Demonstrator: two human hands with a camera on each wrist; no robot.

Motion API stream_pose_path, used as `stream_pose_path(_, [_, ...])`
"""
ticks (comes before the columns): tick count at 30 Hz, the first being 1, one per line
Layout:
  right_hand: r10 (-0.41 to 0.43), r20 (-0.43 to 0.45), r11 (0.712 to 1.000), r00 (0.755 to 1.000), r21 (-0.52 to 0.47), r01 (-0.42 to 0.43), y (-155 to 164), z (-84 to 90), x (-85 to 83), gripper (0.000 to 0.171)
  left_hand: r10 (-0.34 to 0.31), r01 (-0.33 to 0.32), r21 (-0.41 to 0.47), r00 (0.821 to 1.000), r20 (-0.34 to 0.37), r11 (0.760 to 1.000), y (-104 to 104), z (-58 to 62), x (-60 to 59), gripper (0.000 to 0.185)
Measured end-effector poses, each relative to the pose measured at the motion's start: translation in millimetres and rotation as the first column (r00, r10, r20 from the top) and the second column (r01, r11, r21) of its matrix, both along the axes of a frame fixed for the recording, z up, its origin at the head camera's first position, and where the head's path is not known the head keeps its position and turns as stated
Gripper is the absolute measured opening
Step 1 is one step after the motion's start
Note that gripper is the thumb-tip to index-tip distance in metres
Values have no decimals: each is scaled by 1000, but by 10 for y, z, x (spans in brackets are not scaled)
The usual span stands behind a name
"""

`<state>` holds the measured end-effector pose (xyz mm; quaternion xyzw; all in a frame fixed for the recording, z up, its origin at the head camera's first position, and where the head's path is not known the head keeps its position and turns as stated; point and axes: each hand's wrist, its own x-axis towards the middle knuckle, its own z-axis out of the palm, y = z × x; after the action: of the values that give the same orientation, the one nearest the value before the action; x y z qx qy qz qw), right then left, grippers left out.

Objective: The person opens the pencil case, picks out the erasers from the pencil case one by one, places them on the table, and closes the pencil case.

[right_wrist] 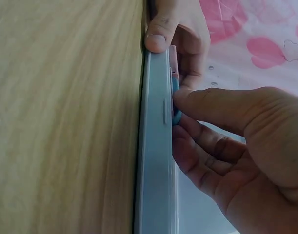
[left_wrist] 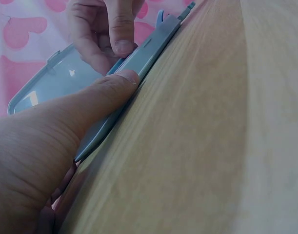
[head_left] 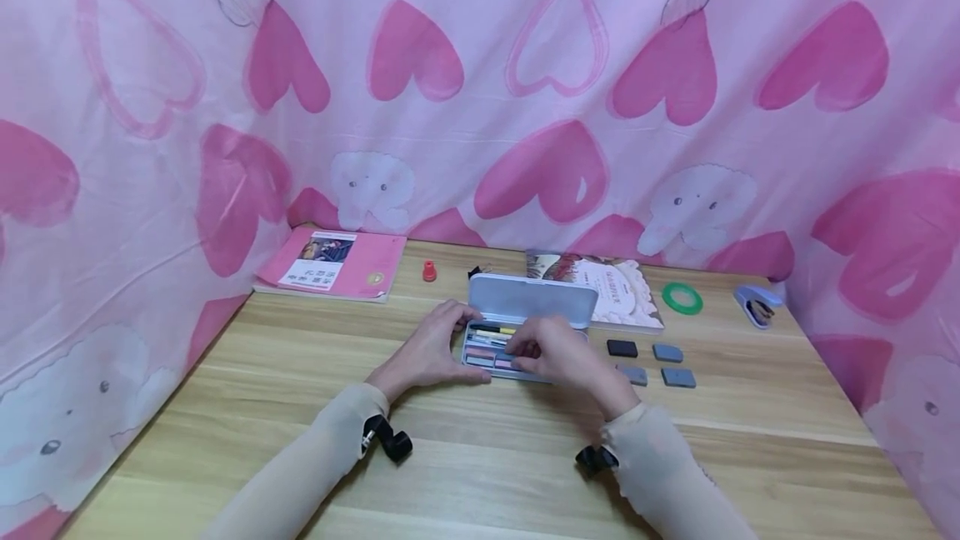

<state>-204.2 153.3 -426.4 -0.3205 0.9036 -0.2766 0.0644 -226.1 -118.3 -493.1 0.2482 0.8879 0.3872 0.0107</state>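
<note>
The right hand [head_left: 555,348] pinches a small blue piece [right_wrist: 176,117] at the open pencil case [head_left: 531,298], centre of the frame; the left hand [head_left: 435,344] grips its left end. Firm bracing and a level piece should serve best.

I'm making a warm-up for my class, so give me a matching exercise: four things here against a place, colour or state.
1. pencil case
2. left hand
3. tape
4. pink book

A. green
B. at the back, far left
C. lid open
D. holding the pencil case's left end

Pairs: 1-C, 2-D, 3-A, 4-B
</note>
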Motion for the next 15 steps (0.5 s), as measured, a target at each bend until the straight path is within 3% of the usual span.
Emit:
stream_pose_path(4, [-11, 21, 1000, 1000, -12, 12, 3, 5, 17, 11, -1, 1, -6, 1000, 8, 1000, 11, 4, 2, 97])
stream_pose_path(8, [-13, -3, 996, 1000, -88, 13, 81, 41, 62, 12, -6, 6, -3, 1000, 12, 1000, 19, 3, 9, 97])
stream_pose_path(15, [-117, -90, 977, 989, -188, 99, 603, 173, 248, 23, 9, -9, -10, 1000, 13, 1000, 16, 11, 15, 99])
